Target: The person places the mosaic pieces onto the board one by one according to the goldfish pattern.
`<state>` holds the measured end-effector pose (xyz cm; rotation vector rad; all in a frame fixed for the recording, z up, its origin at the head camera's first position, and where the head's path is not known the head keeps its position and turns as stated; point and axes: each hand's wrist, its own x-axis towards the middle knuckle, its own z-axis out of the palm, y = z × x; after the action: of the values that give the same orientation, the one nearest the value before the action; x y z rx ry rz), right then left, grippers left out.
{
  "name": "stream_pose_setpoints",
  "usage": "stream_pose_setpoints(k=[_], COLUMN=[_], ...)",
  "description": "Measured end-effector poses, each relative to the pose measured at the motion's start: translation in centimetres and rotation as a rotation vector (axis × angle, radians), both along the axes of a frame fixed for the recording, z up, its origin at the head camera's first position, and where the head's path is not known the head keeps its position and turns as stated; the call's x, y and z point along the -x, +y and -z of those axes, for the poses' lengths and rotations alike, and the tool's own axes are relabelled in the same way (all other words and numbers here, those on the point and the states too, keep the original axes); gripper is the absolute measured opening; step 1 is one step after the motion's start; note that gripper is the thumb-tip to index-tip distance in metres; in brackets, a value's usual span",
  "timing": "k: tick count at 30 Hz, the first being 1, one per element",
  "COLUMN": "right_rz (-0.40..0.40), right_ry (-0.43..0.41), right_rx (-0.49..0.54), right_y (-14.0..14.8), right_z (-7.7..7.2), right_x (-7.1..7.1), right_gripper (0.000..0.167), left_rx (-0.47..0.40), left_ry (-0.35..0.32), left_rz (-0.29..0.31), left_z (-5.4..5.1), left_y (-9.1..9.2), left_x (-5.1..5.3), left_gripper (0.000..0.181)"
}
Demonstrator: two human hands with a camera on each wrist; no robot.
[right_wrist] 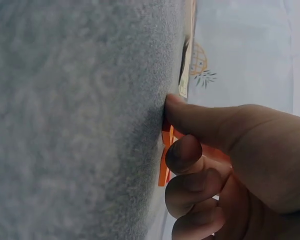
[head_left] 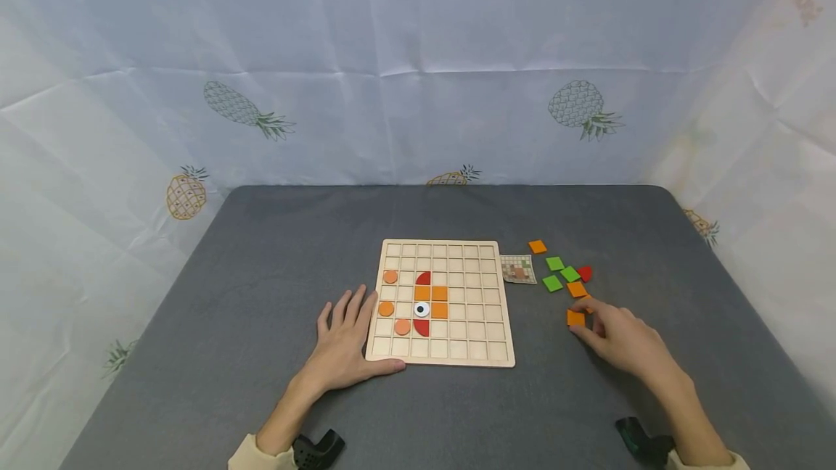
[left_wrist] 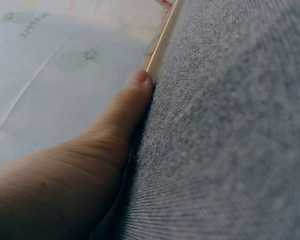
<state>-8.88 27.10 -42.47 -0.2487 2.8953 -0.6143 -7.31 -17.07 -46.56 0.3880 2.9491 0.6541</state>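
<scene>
A wooden grid board (head_left: 473, 310) lies flat at the middle, holding several orange squares, red quarter pieces, orange discs and a white eye disc (head_left: 421, 309). My left hand (head_left: 346, 347) rests at its lower left corner, fingers straight along the left edge; in the left wrist view the thumb of my left hand (left_wrist: 105, 125) touches the board's edge (left_wrist: 162, 42). To the right of the board, my right hand (head_left: 623, 339) pinches an orange square (head_left: 575, 318) between thumb and fingers at the table surface. In the right wrist view, my right hand (right_wrist: 215, 150) has curled fingers, with orange pieces (right_wrist: 163, 167) beyond.
A small patterned card (head_left: 518, 269) touches the board's right side. Loose green squares (head_left: 552, 283), a red piece (head_left: 585, 273) and orange squares (head_left: 538, 246) lie on the grey table (head_left: 261, 274). A pineapple-print cloth (head_left: 405, 114) hangs behind.
</scene>
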Motion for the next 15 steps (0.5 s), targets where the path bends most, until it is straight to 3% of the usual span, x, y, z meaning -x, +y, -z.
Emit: stream_pose_setpoints(k=[15], right_rz=[-0.004], right_ry=[0.033], right_rx=[-0.030], right_y=[-2.1], right_z=[-0.8], right_x=[-0.2], right_gripper=[0.035], left_rx=[-0.011], left_ry=[0.012], left_rz=[0.003], left_z=[-0.1], left_y=[0.0], left_x=[-0.1], left_gripper=[0.123])
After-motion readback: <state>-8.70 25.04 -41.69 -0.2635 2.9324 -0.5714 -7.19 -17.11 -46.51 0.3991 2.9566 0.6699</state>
